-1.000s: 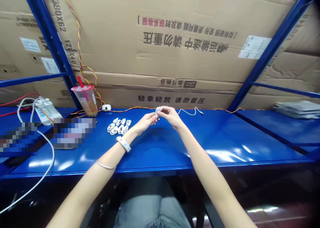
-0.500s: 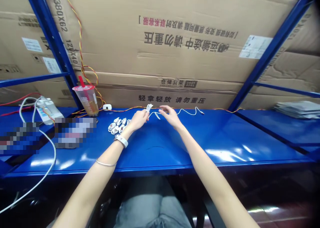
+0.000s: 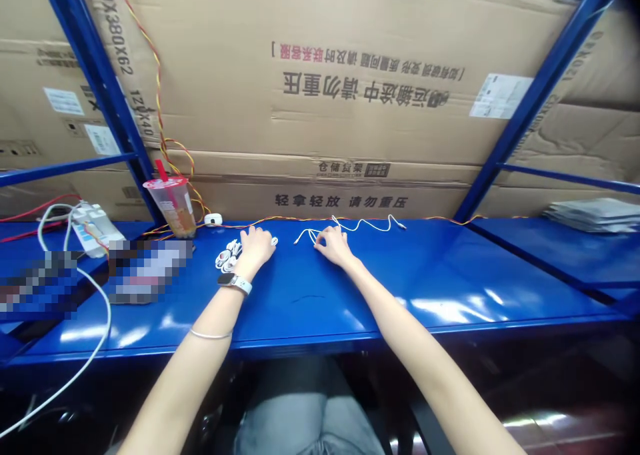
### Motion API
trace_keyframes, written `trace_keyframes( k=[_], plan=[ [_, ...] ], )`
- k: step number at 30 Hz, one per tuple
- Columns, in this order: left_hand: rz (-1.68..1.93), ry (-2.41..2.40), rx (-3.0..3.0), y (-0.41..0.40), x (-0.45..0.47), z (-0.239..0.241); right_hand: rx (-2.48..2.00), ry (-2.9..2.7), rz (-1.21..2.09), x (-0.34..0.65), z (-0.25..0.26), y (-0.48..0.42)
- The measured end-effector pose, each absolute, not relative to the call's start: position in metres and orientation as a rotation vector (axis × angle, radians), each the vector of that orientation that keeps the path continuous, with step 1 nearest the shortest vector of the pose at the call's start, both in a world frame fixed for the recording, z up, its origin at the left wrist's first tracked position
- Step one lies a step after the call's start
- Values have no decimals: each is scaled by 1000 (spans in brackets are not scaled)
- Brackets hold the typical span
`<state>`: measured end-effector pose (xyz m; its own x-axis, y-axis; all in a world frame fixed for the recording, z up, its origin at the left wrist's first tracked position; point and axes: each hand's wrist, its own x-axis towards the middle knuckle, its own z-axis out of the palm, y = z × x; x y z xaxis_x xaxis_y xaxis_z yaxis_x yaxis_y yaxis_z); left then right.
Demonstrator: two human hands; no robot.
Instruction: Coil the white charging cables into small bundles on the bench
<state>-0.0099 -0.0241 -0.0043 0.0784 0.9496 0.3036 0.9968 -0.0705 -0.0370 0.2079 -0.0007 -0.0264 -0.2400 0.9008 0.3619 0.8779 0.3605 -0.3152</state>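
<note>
My left hand [image 3: 257, 248] is low over the shelf, fingers curled down around a coiled white cable [image 3: 275, 240]; one loop of it sticks out on the right, and the rest is hidden by the hand. Just left of it lie several more coiled white cables [image 3: 227, 258], partly covered by the hand. My right hand [image 3: 334, 245] pinches a loose white cable [image 3: 306, 234] near the back of the shelf. That cable's slack runs out on both sides of the fingers, with a small plug at the far right.
Cardboard [image 3: 350, 135] stands behind the blue shelf [image 3: 440, 268]. A drink cup with a red straw [image 3: 173, 205], a white power strip [image 3: 95, 228] and a blurred-out item [image 3: 150, 272] are at left. Flat grey packets [image 3: 595, 214] are stacked at right. Red-yellow wires run along the back.
My left hand has moved left and down with the coiled cable, to beside the other coils. My right hand has lowered slightly and closed on the loose white cable.
</note>
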Motion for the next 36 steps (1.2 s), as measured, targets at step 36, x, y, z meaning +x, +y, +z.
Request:
trace_keyframes(
  k=[36],
  plan=[
    [-3228,-1602,-2596,-10,24,-19,-1366,-2185,-173,205,-20,-12]
  ],
)
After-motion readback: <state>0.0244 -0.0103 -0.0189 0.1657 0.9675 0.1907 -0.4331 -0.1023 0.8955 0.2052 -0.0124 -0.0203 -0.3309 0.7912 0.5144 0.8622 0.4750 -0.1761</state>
